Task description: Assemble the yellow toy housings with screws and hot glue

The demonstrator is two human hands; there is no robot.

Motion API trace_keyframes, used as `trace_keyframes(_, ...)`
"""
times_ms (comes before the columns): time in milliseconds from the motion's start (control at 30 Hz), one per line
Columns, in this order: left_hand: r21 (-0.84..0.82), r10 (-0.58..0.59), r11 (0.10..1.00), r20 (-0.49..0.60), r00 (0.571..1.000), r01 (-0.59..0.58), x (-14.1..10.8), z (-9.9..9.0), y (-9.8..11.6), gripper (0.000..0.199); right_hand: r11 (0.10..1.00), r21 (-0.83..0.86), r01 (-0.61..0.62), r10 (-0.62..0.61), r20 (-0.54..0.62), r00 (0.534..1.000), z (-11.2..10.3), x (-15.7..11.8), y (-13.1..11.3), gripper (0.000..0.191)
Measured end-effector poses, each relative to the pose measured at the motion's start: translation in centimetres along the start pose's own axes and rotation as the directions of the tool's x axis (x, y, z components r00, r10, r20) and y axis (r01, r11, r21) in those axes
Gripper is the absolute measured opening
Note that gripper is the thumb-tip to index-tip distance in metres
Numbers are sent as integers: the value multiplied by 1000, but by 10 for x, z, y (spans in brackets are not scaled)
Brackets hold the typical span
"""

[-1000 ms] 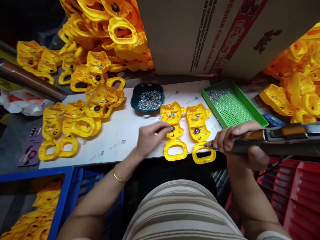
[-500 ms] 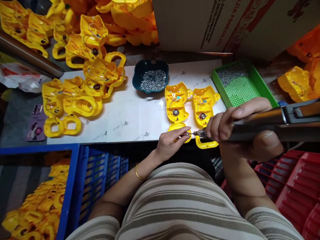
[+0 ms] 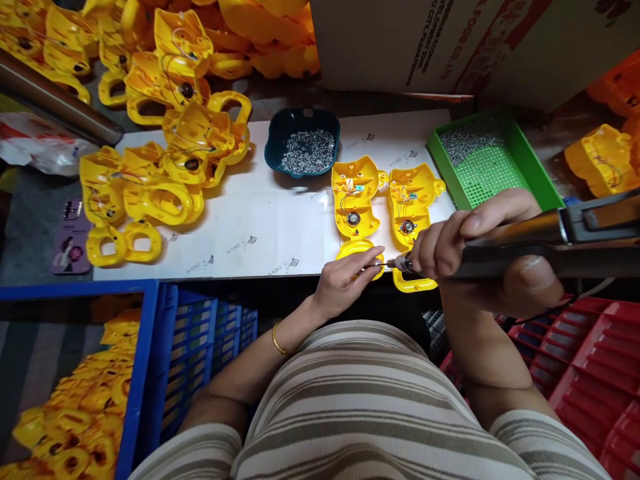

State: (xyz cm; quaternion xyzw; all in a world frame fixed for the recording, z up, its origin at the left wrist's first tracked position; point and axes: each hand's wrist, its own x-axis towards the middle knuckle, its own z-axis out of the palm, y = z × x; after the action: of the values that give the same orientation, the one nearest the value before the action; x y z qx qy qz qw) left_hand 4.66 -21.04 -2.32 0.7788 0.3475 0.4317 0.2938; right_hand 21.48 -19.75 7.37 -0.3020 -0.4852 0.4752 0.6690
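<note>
My right hand (image 3: 493, 212) is wrapped round a dark power screwdriver (image 3: 520, 243), held level and pointing left. Its thin bit (image 3: 384, 265) reaches the fingertips of my left hand (image 3: 343, 283), whose thumb and finger are pinched together at the bit's tip. Whatever small thing they hold there is too small to make out. Just beyond lie two yellow plastic toy shell halves, a left shell (image 3: 356, 190) and a right shell (image 3: 411, 197), hollow side up, with wires and a round speaker in each. Their loop handles point toward me, the left one partly covered by my left hand.
A dark bowl (image 3: 273, 150) and a green basket (image 3: 537, 180) hold small metal screws. More yellow shells (image 3: 193, 140) are piled at left. A purple phone-like item (image 3: 71, 250) lies nearby. Blue crate (image 3: 147, 333) and red crate (image 3: 590, 360) flank me; a carton (image 3: 380, 47) stands behind.
The view has shifted slightly. My left hand stays pinched at the bit's tip and my right hand keeps the screwdriver level; nothing else has visibly moved.
</note>
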Motion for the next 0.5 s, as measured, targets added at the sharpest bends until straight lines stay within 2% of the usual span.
trace_keyframes(200,58,41,997,9,999,-42,1,-1,2,40,1000,-7,-12,12,25,1000,0,0,1,33)
trace_keyframes(400,63,30,997,28,999,-32,1,-2,3,38,998,34,61,-62,25,998,2,1,2,19)
trace_keyframes(500,49,35,998,27,999,-36,2,-2,4,38,999,26,42,-43,35,998,2,1,1,20)
